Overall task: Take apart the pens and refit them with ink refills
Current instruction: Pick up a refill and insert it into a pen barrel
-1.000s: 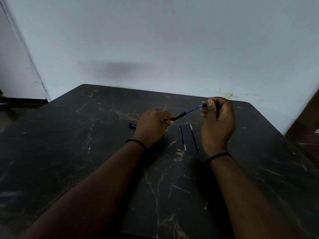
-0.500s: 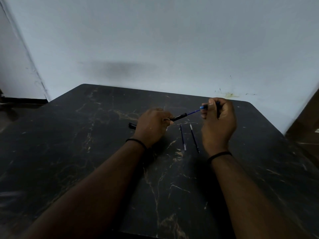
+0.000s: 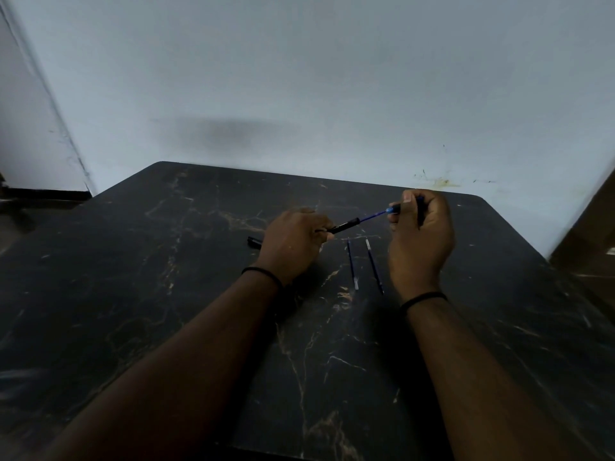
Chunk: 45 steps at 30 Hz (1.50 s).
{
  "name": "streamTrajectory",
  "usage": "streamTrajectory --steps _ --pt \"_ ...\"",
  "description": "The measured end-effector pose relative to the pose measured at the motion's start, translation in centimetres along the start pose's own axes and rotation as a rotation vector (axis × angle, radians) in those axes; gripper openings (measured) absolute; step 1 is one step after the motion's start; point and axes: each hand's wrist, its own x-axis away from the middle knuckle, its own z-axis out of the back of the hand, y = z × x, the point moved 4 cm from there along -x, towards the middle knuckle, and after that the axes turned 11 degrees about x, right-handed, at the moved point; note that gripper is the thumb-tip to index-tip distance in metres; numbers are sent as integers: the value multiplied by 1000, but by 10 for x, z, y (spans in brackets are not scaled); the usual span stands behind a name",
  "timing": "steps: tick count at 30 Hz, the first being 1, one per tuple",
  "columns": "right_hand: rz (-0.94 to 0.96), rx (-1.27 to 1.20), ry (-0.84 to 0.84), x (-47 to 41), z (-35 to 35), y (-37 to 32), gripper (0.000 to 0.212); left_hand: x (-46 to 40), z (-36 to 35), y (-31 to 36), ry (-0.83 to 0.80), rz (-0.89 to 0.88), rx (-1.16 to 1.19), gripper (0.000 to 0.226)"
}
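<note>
Both hands (image 3: pixel 296 242) (image 3: pixel 421 241) hold a pen barrel (image 3: pixel 344 225) and blue refill (image 3: pixel 374 216)

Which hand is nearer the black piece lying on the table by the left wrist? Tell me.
Left. The left hand sits right beside the black piece, which pokes out at its outer edge. The right hand is across the table, beyond the two loose refills.

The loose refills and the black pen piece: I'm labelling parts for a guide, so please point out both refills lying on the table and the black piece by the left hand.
Left refill (image 3: pixel 352 265), head view, mid-shaft.
Right refill (image 3: pixel 374 266), head view, mid-shaft.
Black pen piece (image 3: pixel 254 241), head view, visible end.
</note>
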Motion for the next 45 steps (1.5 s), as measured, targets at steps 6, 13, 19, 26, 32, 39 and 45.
streamTrajectory --steps 6,13,19,26,32,39,45 --pt "-6 52 -41 1 -3 1 17 1 2 2 25 -10 -18 11" --pt "-76 -5 -83 -1 -5 6 11 2 0 0 -5 -16 -41 10" --pt "-36 69 -135 1 -8 6 12 0 -3 2 6 -52 -100 16" --pt "-99 89 -174 1 -11 14 9 0 -6 3 21 -51 -68 16" --pt "-173 17 -181 -1 -13 22 12 0 -7 3 -10 14 20 11" --pt "-154 71 -183 1 -12 22 22 2 -6 5 -14 5 19 9" --pt "-178 54 -210 1 -11 21 25 1 -6 4 3 42 87 8"
